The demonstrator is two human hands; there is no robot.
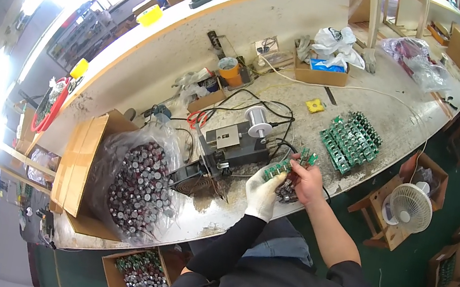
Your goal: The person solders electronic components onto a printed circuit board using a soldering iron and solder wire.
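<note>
A strip of green circuit boards (279,169) is held between my two hands, in front of the table's edge. My left hand (261,195), in a white glove, is closed on the strip's left part. Bare, my right hand (309,185) grips its right end with thumb and fingers. Small dark parts (287,194) show just below the boards, partly hidden by the hands. Beyond them stands a grey bench machine (237,145) with a white spool of wire (257,121) on top. To the right, rows of green circuit boards (350,143) lie stacked on the table.
A carton (77,163) with a plastic bag of small round metal parts (142,189) stands left, beside a black fan (193,183). Black cables (284,114) cross the table. A yellow piece (314,105) lies farther back. At right, a white fan (410,207) rests on a wooden stool (378,225).
</note>
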